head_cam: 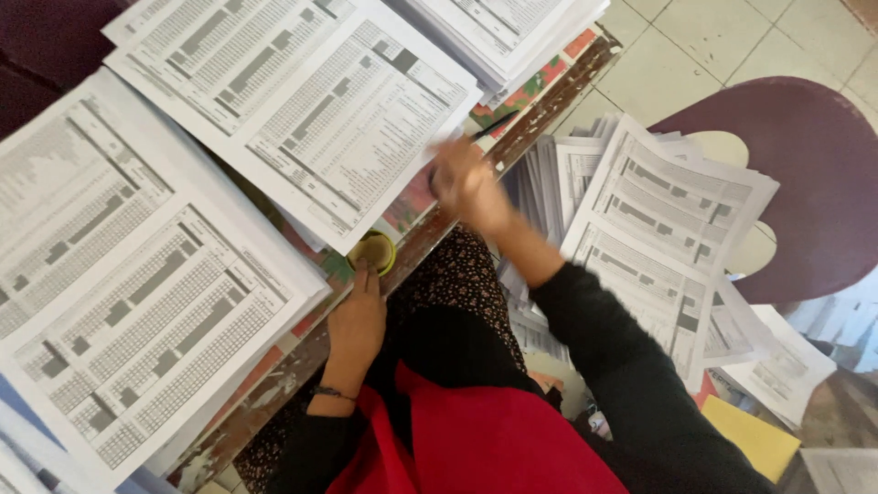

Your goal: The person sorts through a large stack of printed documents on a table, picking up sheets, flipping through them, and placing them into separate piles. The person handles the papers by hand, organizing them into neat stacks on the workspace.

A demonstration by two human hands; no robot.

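The bench (pixel 274 384) is almost wholly covered by stacks of printed sheets (pixel 137 274), so little bare surface is left. A narrow strip is left open along its near edge, where a small round tin (pixel 373 252) stands in the way. The gap beside the bench is crowded by a lap and by loose sheets (pixel 658 229) piled on a chair (pixel 823 174).

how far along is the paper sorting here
Done: printed sheets lie in overlapping stacks on the table. In hand: left hand touches a small round yellow-green pot; right hand, blurred, reaches the nearest stack. Left: a loose pile on the chair.
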